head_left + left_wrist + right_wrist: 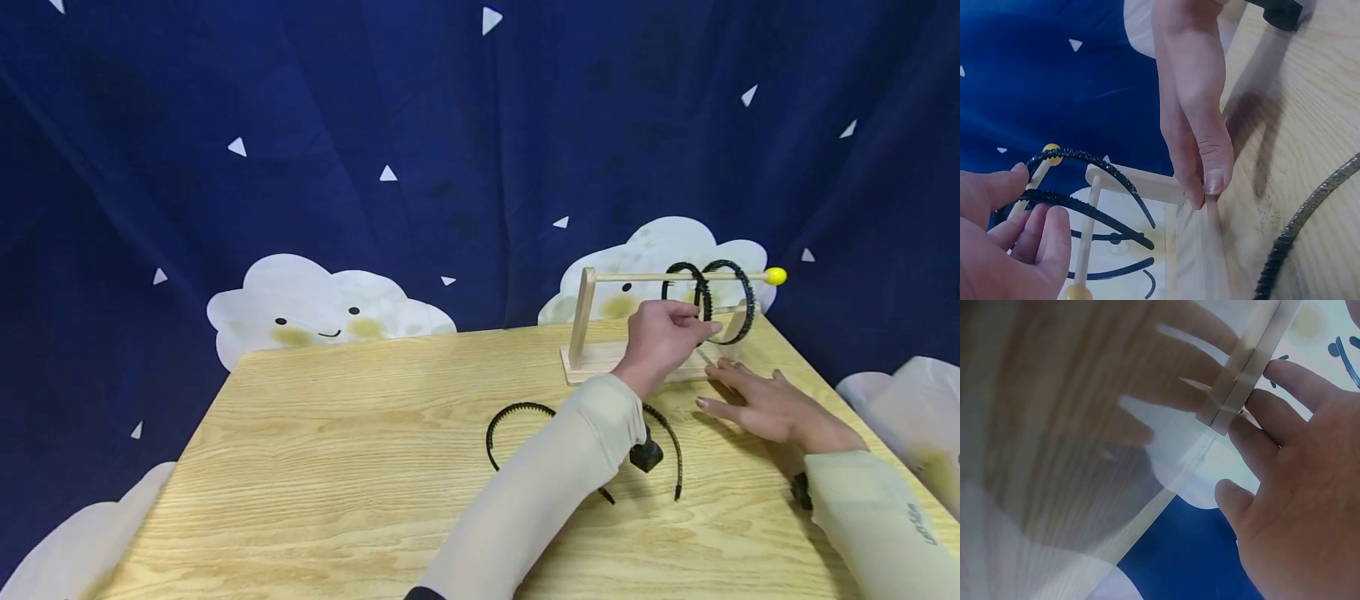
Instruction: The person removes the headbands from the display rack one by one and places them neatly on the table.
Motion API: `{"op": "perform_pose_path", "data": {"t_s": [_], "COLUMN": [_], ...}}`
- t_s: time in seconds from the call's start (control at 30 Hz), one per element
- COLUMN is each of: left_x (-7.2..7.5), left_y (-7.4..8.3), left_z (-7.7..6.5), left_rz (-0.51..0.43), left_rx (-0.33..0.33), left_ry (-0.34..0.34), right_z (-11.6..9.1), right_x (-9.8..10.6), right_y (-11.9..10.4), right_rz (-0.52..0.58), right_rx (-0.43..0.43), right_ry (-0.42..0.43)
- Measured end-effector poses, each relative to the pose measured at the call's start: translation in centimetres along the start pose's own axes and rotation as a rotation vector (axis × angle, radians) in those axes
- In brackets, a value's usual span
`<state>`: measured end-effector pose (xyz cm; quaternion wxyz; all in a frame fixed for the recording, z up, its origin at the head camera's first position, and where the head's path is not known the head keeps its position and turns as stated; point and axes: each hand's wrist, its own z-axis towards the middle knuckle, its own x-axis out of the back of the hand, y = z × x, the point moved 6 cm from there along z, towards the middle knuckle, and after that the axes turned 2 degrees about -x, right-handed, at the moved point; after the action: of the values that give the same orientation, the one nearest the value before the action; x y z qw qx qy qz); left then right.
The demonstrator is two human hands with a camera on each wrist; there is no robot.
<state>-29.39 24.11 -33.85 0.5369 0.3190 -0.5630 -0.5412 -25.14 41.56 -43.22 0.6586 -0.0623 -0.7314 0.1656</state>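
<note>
My left hand [663, 337] pinches a black toothed headband [705, 304] between thumb and fingers, at the rod of a wooden rack [582, 321]. In the left wrist view this left hand [1029, 244] has its fingers curled at the band's upper part. Beside it, nearer the yellow ball end, a second black headband [749, 304] hangs on the same rod. My right hand [772, 408] lies at the right front of the rack's base [600, 360], fingers spread. The right wrist view shows fingertips [1241, 431] of that hand touching the base's edge.
Black headband [517, 408] arcs lie on the wooden table [337, 467], partly hidden under my left forearm. The rack stands near the table's back right corner. A dark blue curtain [450, 125] with white clouds and triangles hangs behind.
</note>
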Motion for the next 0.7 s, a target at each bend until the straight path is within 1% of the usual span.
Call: {"op": "perform_pose_path", "data": {"t_s": [0.17,0.23,0.37,0.47,0.6,0.7], "left_x": [-0.1,-0.1,-0.1,-0.1,-0.1,-0.2], "left_y": [1.1,1.5,1.9,1.9,1.6,1.4], "left_z": [0.5,0.7,0.8,0.8,0.6,0.6], "left_rz": [0.230,0.293,0.344,0.373,0.368,0.374], "left_rx": [-0.095,-0.116,-0.126,-0.113,-0.102,-0.125], "left_ry": [0.052,0.065,0.077,0.088,0.081,0.073], "right_z": [0.1,0.1,0.2,0.1,0.1,0.1], "right_x": [0.0,0.1,0.3,0.3,0.1,0.0], "right_y": [0.0,0.1,-0.1,-0.2,-0.1,0.0], "right_rz": [0.002,-0.005,-0.012,-0.004,-0.010,-0.020], "right_rx": [0.009,0.011,0.017,0.020,0.014,0.006], "right_ry": [0.004,0.002,0.006,0.006,-0.005,-0.011]}}
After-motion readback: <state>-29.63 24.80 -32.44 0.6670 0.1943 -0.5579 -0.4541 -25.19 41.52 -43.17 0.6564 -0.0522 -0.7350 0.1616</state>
